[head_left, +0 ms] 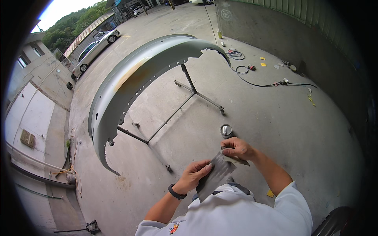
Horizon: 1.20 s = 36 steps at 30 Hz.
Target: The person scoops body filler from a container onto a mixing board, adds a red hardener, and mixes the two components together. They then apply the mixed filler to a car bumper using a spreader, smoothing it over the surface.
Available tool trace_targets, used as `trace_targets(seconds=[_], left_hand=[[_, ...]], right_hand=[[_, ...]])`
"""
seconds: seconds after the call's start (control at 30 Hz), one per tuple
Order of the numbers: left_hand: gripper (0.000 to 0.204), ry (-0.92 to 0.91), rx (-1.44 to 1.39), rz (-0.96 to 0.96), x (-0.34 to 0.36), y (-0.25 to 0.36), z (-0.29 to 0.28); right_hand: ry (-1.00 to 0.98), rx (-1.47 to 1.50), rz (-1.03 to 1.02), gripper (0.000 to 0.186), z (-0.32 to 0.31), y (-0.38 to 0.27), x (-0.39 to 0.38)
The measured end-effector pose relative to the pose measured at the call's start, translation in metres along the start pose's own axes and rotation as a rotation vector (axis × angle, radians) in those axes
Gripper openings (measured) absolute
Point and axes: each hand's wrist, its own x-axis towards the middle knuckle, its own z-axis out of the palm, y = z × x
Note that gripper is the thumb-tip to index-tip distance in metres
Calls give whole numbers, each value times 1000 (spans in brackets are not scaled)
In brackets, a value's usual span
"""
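Note:
My left hand (193, 175) is closed on a dark grey sheet of sandpaper (214, 177), thumb on top, the sheet hanging tilted in front of my shirt. In my right hand (238, 149), fingers pinch a smaller piece of sandpaper (238, 160) with a lighter, tan-looking side. It meets or overlaps the upper right edge of the larger sheet; whether the two are joined is hidden. Beyond my hands a silver-grey car bumper (103, 105), with a brownish patch on its surface, rests on a dark metal stand (171, 118). A round can (226, 130) stands on the floor past my right hand.
Casters (168, 168) of the stand reach toward me. A black hose (256, 84) runs over the concrete at the right, near yellow pieces (263, 64) and a sander-like tool (251, 68). A wall (291, 43) bounds the right side. A silver car (94, 51) is parked far left.

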Motion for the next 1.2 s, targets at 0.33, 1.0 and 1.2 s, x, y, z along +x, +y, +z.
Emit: trace_targets(seconds=[0.33,1.0,1.2], left_hand=[[53,365,201,369,56,-50,51],[35,741,-443,-12,55,-74,-1],[24,375,-288,83,38,-58,17]], right_hand=[[697,366,-478,18,36,26,-4],[464,-486,-513,38,60,15,-68],[-17,-937,-1027,30,77,26,-59]])
